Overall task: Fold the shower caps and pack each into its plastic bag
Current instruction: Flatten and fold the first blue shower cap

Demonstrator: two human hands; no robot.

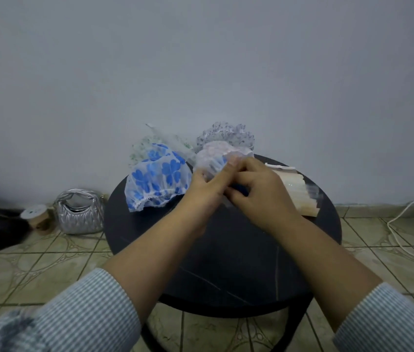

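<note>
Round black table (226, 262), seen from the head view, bearing the work. Beyond the fingers lies a heap of unfolded shower caps: a blue-flowered cap (157, 184) just left of the left fingertips, a pink cap (213, 154) directly behind them, a green-dotted cap (142, 148) and a purple-dotted cap (226, 134) farther back. To the right of the right fingers, partly hidden by that hand, lies a stack of plastic bags (300, 191), its long axis running away from the person and slightly leftward. The left hand (206, 189) and right hand (259, 191) meet above the table, fingers curled and pinching a small piece of thin, clear film (216, 167) between them; a dark blue patch shows inside the grip. Whether this is a folded cap, a bag, or both cannot be told, nor its long axis. The piece sits at the fingertips of both hands, about equally near each. Judged step: a cap is being folded or bagged, and four caps remain unpacked.
</note>
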